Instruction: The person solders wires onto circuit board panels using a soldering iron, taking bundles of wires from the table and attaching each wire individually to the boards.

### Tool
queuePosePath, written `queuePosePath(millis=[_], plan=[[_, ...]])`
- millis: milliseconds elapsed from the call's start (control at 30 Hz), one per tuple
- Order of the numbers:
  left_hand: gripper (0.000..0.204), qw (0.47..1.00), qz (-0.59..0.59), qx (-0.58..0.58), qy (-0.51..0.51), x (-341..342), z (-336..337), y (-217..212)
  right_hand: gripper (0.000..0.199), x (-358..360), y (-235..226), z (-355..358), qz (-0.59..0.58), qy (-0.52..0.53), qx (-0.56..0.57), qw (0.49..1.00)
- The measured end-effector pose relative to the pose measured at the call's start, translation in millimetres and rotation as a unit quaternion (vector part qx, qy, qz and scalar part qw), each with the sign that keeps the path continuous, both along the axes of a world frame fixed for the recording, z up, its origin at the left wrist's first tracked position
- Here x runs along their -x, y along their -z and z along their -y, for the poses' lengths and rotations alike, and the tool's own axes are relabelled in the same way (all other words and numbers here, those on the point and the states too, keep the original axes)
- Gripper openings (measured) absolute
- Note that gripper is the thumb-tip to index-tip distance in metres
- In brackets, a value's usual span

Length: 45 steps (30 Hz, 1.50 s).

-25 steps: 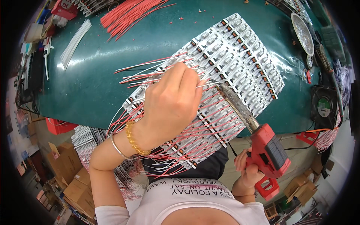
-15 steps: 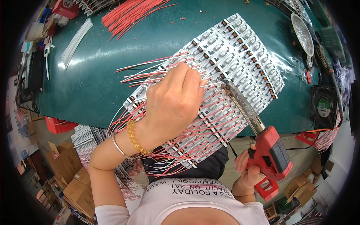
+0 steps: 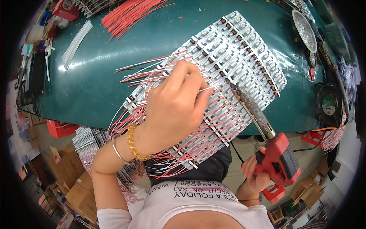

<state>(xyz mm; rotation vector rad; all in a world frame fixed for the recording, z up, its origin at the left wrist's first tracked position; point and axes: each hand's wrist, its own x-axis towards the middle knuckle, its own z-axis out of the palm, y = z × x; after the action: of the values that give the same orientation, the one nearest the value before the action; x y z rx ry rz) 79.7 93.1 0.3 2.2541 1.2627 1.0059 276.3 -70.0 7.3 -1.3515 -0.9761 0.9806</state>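
My left hand (image 3: pixel 173 110) rests on a white panel of small circuit boards (image 3: pixel 232 65) that lies tilted over the green table's near edge. Its fingertips pinch a thin white wire (image 3: pixel 209 88) against the panel. Red and white wires (image 3: pixel 145 68) stick out of the panel's left and lower sides. My right hand (image 3: pixel 254 173) grips a red soldering gun (image 3: pixel 280 162) below the table edge. The gun's long metal tip (image 3: pixel 244 100) reaches up to the panel, just right of my left fingertips.
A bundle of loose red wires (image 3: pixel 129 13) and a bundle of white wires (image 3: pixel 76 44) lie at the back left of the green table (image 3: pixel 95 87). A round metal dish (image 3: pixel 304 28) and a small black fan (image 3: pixel 328 105) stand at the right. Cardboard boxes (image 3: pixel 76 183) sit on the floor at the lower left.
The soldering gun's tip has slid a little along the panel toward my left fingertips. My left hand has stayed on the panel with the wire.
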Motion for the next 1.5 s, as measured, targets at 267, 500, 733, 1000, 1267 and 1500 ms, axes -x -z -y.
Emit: queuePosePath(millis=[267, 500, 733, 1000, 1267, 1500], plan=[[0.011, 0.999, -0.020, 0.027, 0.001, -1.8, 1.4, -0.1, 0.070, -4.1, 6.8, 2.0, -0.047, -0.034, -0.022, 0.998], [0.013, 1.000, -0.026, 0.009, 0.004, -1.9, 1.5, 1.1, 0.070, 2.5, 0.7, 4.0, -0.025, 0.006, 0.045, 0.999], [0.013, 0.999, -0.030, 0.011, 0.003, -1.9, 2.2, -1.2, 0.071, -3.0, 7.3, 8.3, -0.019, 0.011, 0.025, 0.999], [0.012, 0.999, 0.008, 0.033, -0.008, -2.3, 3.5, -1.6, 0.073, -1.1, -3.2, -0.8, -0.040, -0.006, 0.028, 0.999], [0.011, 0.997, 0.022, 0.066, 0.014, -11.2, 8.5, -4.6, 0.072, -1.3, -9.5, 9.9, -0.023, 0.021, 0.021, 0.999], [0.010, 0.999, 0.009, 0.045, 0.014, -12.2, 8.2, -2.5, 0.069, -5.4, -5.2, 13.2, -0.051, 0.016, 0.056, 0.997]])
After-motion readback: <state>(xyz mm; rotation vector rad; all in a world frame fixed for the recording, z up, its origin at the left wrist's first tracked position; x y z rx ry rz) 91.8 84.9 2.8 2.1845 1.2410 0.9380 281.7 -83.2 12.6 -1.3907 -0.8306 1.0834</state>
